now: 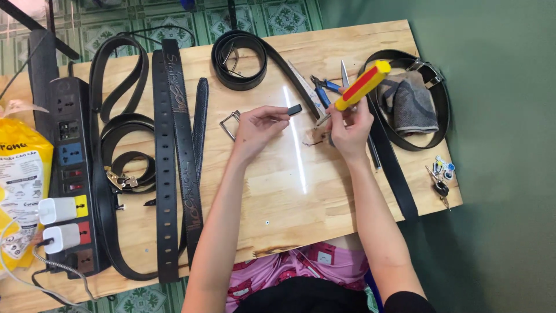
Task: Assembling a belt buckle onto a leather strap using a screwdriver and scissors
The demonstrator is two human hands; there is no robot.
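Head camera, looking straight down on a pale wooden tabletop (289, 191). The left hand (255, 128) pinches a small black rectangular belt loop (294, 109) between thumb and fingertips, lifted a little above the wood, with the other fingers curled in. The right hand (349, 128) is closed around a yellow screwdriver with a red stripe on its handle (362, 85); the handle leans up and to the right, and its tip points down toward a small brown scrap of leather (315, 136) lying on the table just in front of that hand. The tip itself is too small to make out.

A square silver metal buckle frame (230, 124) lies just beside the left wrist. Blue-handled pliers (322, 87) and a narrow metal blade (344, 72) rest near the screwdriver, and a folded grey cloth (411, 104) sits inside a coiled black leather belt (423, 124) at the right. More long black leather belts (168, 162) lie flat at the left next to a black power strip with white chargers plugged in (72, 174). A small bunch of keys (442, 177) is near the right edge.

The loop is held by a light fingertip pinch only, so it could twist or drop. The screwdriver tip works close to the fingers; a slip off the leather could jab a fingertip or gouge the wood.
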